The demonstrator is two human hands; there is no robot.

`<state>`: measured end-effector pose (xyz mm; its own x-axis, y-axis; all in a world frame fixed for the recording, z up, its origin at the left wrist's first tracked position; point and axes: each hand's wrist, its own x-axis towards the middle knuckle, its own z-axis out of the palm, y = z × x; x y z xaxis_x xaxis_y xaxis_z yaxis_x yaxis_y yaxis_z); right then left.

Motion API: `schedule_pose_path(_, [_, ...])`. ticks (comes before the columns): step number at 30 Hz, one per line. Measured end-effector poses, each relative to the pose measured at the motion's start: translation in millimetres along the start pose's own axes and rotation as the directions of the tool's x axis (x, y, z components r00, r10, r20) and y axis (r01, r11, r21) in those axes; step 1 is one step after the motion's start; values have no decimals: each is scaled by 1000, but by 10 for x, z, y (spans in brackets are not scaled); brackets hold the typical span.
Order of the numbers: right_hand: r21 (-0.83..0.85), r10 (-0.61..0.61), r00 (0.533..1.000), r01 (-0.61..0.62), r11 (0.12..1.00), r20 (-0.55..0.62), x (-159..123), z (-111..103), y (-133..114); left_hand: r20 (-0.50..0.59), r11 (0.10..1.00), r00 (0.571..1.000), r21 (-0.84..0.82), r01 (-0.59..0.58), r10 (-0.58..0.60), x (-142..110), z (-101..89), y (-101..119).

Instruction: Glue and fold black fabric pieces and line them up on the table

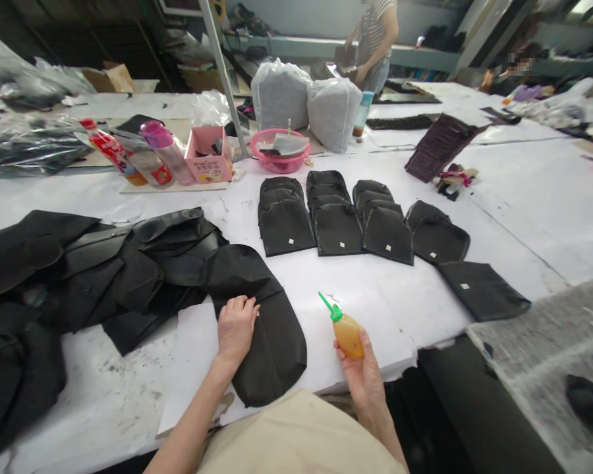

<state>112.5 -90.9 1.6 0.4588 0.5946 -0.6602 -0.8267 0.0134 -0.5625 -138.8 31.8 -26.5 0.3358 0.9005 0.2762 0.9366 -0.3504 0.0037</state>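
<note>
Within right hand (363,380), amber bottle (348,336)

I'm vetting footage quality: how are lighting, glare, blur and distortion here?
In the head view, light is bright on the white table, while the black pieces lose detail; clear plastic at far left glints; the background person in stripes is soft; the edges look stretched; the left hand and right hand, holding the squeeze bottle, are fairly sharp.

Bright, diffuse light covers the flat white table (390,296); detail dims and softens beyond its far edge; wide-angle distortion stretches the frame's corners.
</note>
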Motion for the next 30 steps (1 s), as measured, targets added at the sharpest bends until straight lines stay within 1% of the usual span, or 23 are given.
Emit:
schedule_pose_path(4, [27, 13, 1000, -13, 1000, -12, 3, 5, -12, 28, 998, 999, 47, -36, 35, 102, 9, -6])
schedule_pose_path(6, [26, 7, 1000, -7, 1000, -10, -2, 2, -21, 19, 999, 999, 26, -45, 44, 126, 30, -22])
schedule_pose_path(7, [22, 0, 1000, 0, 1000, -6, -6, -1, -29, 5, 999, 999, -11, -45, 45, 133, 34, -34])
schedule_pose_path(9, [13, -20, 1000, 20, 1000, 4, -14, -13, -57, -41, 990, 999, -138, -24, 18, 142, -6, -62])
schedule_pose_path(11, [12, -45, 999, 45, 999, 5, -13, -33, -103, -80, 952, 996, -305, 20, -46, 161, -158, -90])
schedule_pose_path(13, [23, -74, 997, 74, 997, -5, 6, -61, -163, -76, 879, 989, -471, 76, -126, 204, -439, -112])
schedule_pose_path(14, [31, -90, 996, 90, 995, -13, 21, -77, -197, -51, 830, 987, -549, 99, -152, 238, -611, -121])
schedule_pose_path(15, [38, -103, 994, 104, 994, -22, 38, -94, -230, -12, 767, 985, -629, 128, -174, 280, -786, -128])
schedule_pose_path(16, [43, -114, 993, 115, 992, -30, 56, -109, -263, 49, 691, 982, -704, 164, -182, 331, -946, -133])
schedule_pose_path(17, [45, -121, 992, 123, 991, -33, 73, -123, -294, 128, 601, 978, -773, 201, -163, 390, -1070, -135])
schedule_pose_path(18, [47, -131, 991, 133, 990, -34, 86, -134, -322, 208, 503, 971, -830, 241, -121, 457, -1144, -133])
schedule_pose_path(19, [47, -143, 989, 144, 988, -34, 95, -142, -346, 278, 415, 959, -866, 278, -63, 531, -1156, -127])
schedule_pose_path(20, [47, -154, 988, 155, 987, -33, 98, -145, -365, 328, 350, 945, -886, 304, 8, 610, -1104, -118])
schedule_pose_path(21, [45, -165, 986, 166, 985, -31, 96, -145, -379, 356, 317, 931, -895, 315, 80, 692, -994, -104])
schedule_pose_path(22, [37, -173, 985, 174, 984, -28, 88, -141, -388, 372, 326, 912, -895, 303, 174, 772, -836, -86])
schedule_pose_path(23, [22, -180, 983, 180, 983, -24, 76, -136, -391, 359, 366, 901, -894, 257, 244, 845, -650, -67])
schedule_pose_path(24, [2, -185, 983, 185, 983, -18, 61, -130, -389, 338, 417, 900, -886, 205, 275, 909, -456, -47])
schedule_pose_path(26, [-43, -194, 981, 194, 980, 6, 29, -119, -373, 339, 573, 885, -813, 106, 318, 999, -113, -10])
schedule_pose_path(28, [-88, -197, 980, 200, 976, 40, 2, -112, -348, 319, 715, 883, -699, -26, 344, 1048, 97, 27])
schedule_pose_path(30, [-143, -205, 975, 215, 966, 82, -10, -101, -323, 273, 811, 898, -568, -140, 345, 1068, 169, 72])
